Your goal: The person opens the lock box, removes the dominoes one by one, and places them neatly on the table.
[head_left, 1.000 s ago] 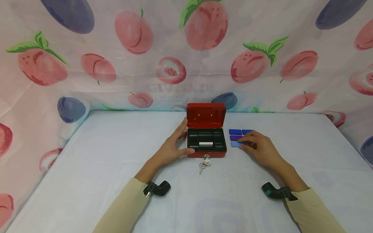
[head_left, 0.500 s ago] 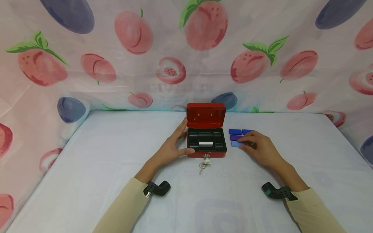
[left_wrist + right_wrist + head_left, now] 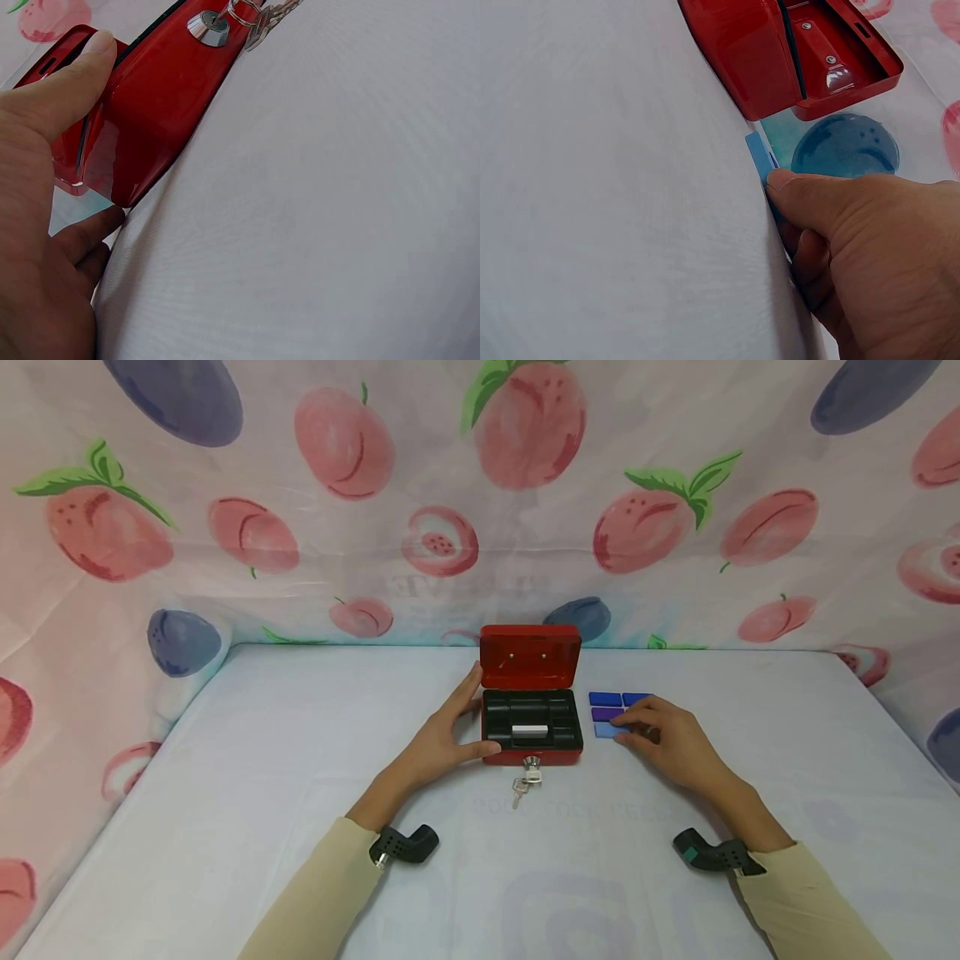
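Observation:
A red cash box (image 3: 491, 758) stands on the table with its lid (image 3: 530, 656) raised and a black tray (image 3: 498, 718) inside. My left hand (image 3: 423, 747) rests along the box's left side, its index finger reaching to the lid and its thumb on the front corner. In the right wrist view, the thumb of my right hand (image 3: 900, 247) is on the edge of a light blue tile (image 3: 757, 150). From above, my right hand pinches this tile between thumb and index finger. Behind it lie a purple tile (image 3: 603, 714) and dark blue tiles (image 3: 604, 699). My right hand hides part of the group.
A lock with keys (image 3: 520, 789) hangs at the box's front. A white bar (image 3: 530, 732) lies in the tray. The white table (image 3: 300, 752) meets a fruit-patterned cloth (image 3: 322, 552) at its back edge. Each wrist wears a black camera band (image 3: 405, 845).

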`<state>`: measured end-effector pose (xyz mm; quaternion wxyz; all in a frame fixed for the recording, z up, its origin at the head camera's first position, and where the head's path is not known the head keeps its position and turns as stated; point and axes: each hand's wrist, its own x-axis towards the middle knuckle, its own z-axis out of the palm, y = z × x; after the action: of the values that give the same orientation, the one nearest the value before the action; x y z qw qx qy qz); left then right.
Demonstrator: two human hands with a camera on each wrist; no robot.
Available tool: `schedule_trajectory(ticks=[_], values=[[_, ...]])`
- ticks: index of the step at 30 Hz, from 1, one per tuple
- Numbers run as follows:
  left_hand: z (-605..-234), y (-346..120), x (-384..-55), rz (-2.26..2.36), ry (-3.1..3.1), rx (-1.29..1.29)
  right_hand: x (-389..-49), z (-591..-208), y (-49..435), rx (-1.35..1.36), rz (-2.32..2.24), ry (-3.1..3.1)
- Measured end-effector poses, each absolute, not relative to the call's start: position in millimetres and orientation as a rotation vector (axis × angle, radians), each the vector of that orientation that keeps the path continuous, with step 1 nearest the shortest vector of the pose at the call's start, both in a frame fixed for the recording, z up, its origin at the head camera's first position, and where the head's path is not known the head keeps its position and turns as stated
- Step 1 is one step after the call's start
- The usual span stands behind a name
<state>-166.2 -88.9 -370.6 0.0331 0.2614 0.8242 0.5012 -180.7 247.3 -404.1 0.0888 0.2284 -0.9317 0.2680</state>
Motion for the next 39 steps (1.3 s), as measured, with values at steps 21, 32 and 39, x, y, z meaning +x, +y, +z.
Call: schedule_trajectory(ticks=[21, 32, 39], values=[[-403.2, -91.6, -183.2, 1.518, 2.598, 0.783, -182.0, -405.1, 248.6, 0.730, 0.829, -2.728], [-370.9, -88.1, -164.1, 1.542, 2.564, 0.793, -182.6, -403.6, 248.7, 0.720, 0.824, -2.740], [-389.3, -89.5, -173.8, 1.569, 2.563, 0.801, -183.4, -404.4, 248.8, 0.732, 0.821, -2.729]])
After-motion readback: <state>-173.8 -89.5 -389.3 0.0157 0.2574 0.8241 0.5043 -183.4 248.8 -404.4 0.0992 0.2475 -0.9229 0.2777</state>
